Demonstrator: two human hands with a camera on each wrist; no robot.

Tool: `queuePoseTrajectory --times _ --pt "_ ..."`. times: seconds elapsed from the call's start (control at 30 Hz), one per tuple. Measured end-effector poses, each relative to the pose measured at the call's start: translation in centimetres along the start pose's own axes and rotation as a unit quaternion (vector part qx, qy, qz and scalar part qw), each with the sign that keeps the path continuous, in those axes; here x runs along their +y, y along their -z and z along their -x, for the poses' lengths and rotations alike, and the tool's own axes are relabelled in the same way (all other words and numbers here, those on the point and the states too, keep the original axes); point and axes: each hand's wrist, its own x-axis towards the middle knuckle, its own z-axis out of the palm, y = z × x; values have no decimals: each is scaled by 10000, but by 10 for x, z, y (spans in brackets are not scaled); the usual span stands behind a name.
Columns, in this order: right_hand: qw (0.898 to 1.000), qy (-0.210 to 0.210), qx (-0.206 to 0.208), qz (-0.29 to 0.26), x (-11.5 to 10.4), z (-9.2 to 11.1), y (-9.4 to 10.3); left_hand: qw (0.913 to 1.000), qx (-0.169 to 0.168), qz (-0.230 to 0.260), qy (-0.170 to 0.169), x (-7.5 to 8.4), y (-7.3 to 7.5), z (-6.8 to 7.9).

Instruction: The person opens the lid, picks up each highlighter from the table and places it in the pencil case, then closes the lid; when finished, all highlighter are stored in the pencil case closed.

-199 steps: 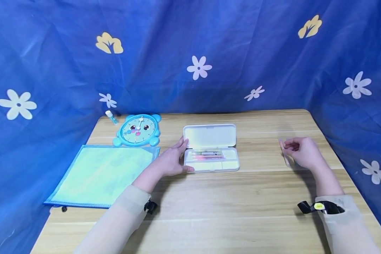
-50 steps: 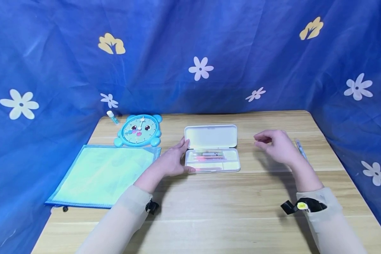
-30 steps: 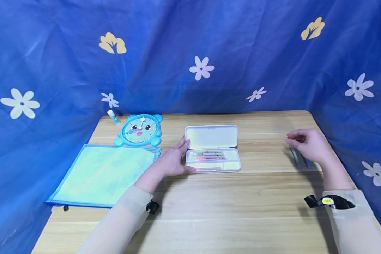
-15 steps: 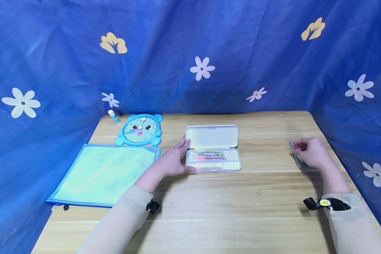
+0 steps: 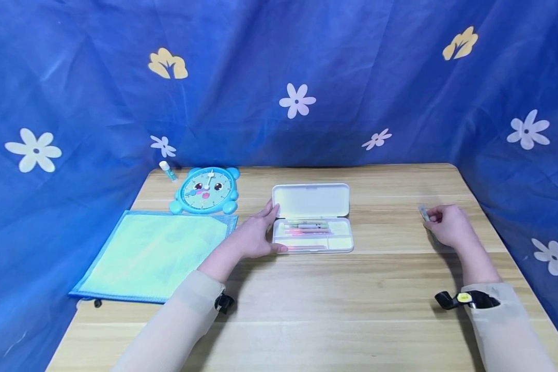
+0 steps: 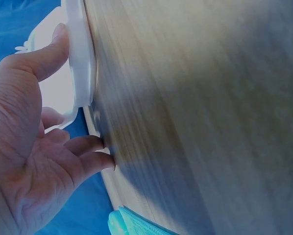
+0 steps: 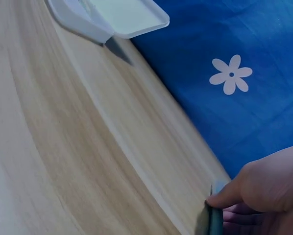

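An open white pencil case lies mid-table with its lid tipped back. Several slim pens fill its rear compartment, and a thin pink strip lies in the front one. My left hand grips the case's left end, thumb at the front edge and fingers by the lid; the left wrist view shows the thumb on the white wall. At the right, my right hand pinches a slim pen-like thing, pale at the tip and dark green below in the right wrist view.
On the left lies a blue-edged mesh folder. Behind it are a blue toy clock and a glue stick. A blue flowered cloth hangs behind the wooden table.
The thin pink strip at the right has gone into the case's front compartment. My right hand has returned right and lifted the slim pen-like thing. The left hand stays on the case.
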Motion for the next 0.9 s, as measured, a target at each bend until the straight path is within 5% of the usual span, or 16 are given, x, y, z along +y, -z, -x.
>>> queuePoseTrajectory --times 0.53,0.9 --pt "9982 489 157 -321 -32 10 18 10000 -58 -16 -55 1 1 0" --pt "9953 824 170 -474 -82 19 31 10000 -31 -43 -48 1 1 1"
